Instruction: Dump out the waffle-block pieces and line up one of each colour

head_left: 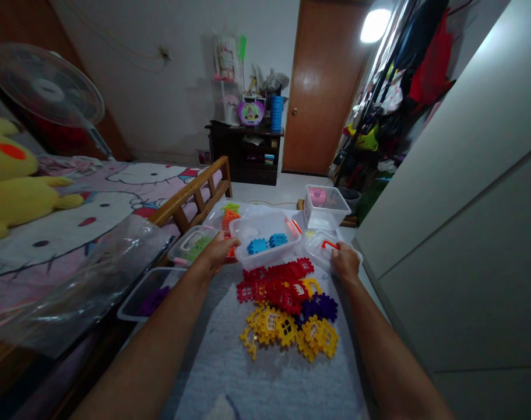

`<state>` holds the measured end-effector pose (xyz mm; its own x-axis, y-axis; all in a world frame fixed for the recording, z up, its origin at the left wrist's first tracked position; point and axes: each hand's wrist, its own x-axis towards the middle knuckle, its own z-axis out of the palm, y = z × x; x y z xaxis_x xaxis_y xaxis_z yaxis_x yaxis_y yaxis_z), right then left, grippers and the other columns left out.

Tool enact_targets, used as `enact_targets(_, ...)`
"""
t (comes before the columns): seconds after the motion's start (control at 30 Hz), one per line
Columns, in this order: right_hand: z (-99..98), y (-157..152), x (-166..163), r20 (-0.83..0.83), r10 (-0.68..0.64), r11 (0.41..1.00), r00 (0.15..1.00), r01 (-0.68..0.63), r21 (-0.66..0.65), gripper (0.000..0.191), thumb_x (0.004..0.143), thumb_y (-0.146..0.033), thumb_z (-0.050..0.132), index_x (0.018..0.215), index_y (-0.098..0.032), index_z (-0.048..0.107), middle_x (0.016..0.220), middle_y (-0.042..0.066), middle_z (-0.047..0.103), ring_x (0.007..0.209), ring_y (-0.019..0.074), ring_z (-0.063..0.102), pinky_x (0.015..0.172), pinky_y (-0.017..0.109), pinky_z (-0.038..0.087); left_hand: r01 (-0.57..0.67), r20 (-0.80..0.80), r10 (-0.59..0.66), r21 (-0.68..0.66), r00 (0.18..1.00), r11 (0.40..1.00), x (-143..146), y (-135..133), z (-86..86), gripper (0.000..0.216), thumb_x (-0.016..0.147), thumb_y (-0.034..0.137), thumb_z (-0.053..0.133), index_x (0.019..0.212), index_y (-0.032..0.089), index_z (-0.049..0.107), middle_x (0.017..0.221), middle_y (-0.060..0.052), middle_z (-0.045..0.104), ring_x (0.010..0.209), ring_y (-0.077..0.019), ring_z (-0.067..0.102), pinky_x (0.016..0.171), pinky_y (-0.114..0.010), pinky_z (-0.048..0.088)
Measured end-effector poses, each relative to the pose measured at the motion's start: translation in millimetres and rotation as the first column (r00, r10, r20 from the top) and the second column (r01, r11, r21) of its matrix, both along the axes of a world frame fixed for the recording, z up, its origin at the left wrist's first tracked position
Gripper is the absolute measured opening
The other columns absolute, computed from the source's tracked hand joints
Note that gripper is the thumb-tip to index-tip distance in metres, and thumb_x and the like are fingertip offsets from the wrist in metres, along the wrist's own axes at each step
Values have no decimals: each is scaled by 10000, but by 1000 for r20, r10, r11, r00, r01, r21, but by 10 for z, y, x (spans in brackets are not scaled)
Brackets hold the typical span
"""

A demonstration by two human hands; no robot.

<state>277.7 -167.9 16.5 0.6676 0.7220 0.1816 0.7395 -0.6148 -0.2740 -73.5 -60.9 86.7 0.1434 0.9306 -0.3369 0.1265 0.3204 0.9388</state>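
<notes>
Left hand (215, 255): grasping a translucent white rectangular plastic box (274, 258) by its left edge, a hold that probably steadies the bright-blue toothed plastic pieces (259, 246) inside. Right hand (346, 262): clasping a clear plastic lid (317, 252) with a red-orange handle near its right edge, apparently for control; whether the handle is gripped too cannot be told. Between the grips and nearer the person: red toothed plastic pieces (274, 283), yellow ones (269, 324) and dark purple ones (320, 306), roughly grouped by colour on grey-blue cloth (221, 361), perhaps for easy reach. Left of the left grip: clear plastic container (178, 256), green pieces (197, 249) showing.
</notes>
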Motion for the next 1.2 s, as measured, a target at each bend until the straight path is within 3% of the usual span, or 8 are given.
enact_targets(0.1, -7, -111, -164, 34, 52, 991, 998, -56, 122, 461, 908, -250, 503, 1334, -95, 592, 1245, 198, 653, 1141, 295, 582, 934, 382, 419, -1, 36, 1, 4, 999, 1000, -10, -14, -4, 388, 630, 208, 658, 1003, 212, 552, 875, -16, 663, 698, -161, 635, 523, -236, 527)
enact_targets(0.27, -106, -322, -544, 28, 330, 920, 944, -328, 216, 322, 886, -308, 560, 1144, -163, 686, 1305, 155, 626, 1232, 304, 517, 1052, 448, 382, -23, 127, 28, -46, 992, 999, -5, -57, 15, 304, 612, 192, 667, 903, 184, 577, 821, -17, 664, 628, -148, 627, 490, -238, 528)
enact_targets(0.4, -116, -410, -833, -127, 465, 883, 876, -447, 146, 485, 907, -449, 555, 1306, -179, 612, 1386, 155, 579, 1293, 301, 501, 1079, 457, 381, -30, 181, 42, -64, 983, 997, -3, -108, 24, 268, 618, 192, 662, 869, 181, 569, 784, -12, 655, 580, -142, 608, 462, -246, 525)
enact_targets(0.57, 34, -481, -1200, -296, 555, 811, 778, -585, -16, 740, 883, -632, 544, 1478, -198, 466, 1553, 153, 422, 1421, 325, 386, 1148, 481, 314, -33, 170, 38, -34, 985, 999, -27, -186, 26, 283, 651, 200, 662, 913, 194, 555, 828, -26, 661, 629, -157, 627, 464, -251, 534)
enact_targets(0.73, 160, -499, -1561, -253, 566, 799, 785, -598, -68, 847, 802, -688, 627, 1473, -192, 482, 1601, 182, 334, 1454, 386, 313, 1162, 531, 279, -38, 163, 32, 36, 986, 999, -39, -251, 38, 311, 683, 215, 659, 970, 200, 540, 880, -40, 663, 653, -163, 631, 456, -246, 532)
enact_targets(0.97, 224, -403, -1985, -201, 627, 766, 753, -642, -17, 840, 809, -629, 664, 1483, -165, 478, 1597, 221, 328, 1469, 421, 268, 1159, 560, 260, -49, 171, 23, 145, 985, 988, -4, -291, 59, 459, 695, 220, 664, 1128, 218, 511, 1024, -57, 675, 730, -181, 674, 495, -257, 557)
enact_targets(1.1, 235, -405, -2007, -167, 679, 723, 715, -691, -13, 739, 821, -618, 657, 1421, -197, 560, 1607, 192, 332, 1457, 428, 286, 1150, 579, 255, -64, 166, 32, 189, 986, 980, -9, -341, 130, 507, 696, 204, 676, 1168, 219, 492, 1054, -58, 676, 749, -180, 681, 536, -264, 567)
enact_targets(1.2, 248, -471, -1882, -138, 667, 734, 732, -677, -47, 637, 838, -622, 640, 1356, -252, 618, 1581, 163, 387, 1421, 410, 342, 1122, 621, 254, -67, 113, 43, 220, 993, 973, -22, -392, 181, 522, 695, 203, 695, 1170, 220, 478, 1058, -61, 676, 777, -198, 689, 556, -273, 565)
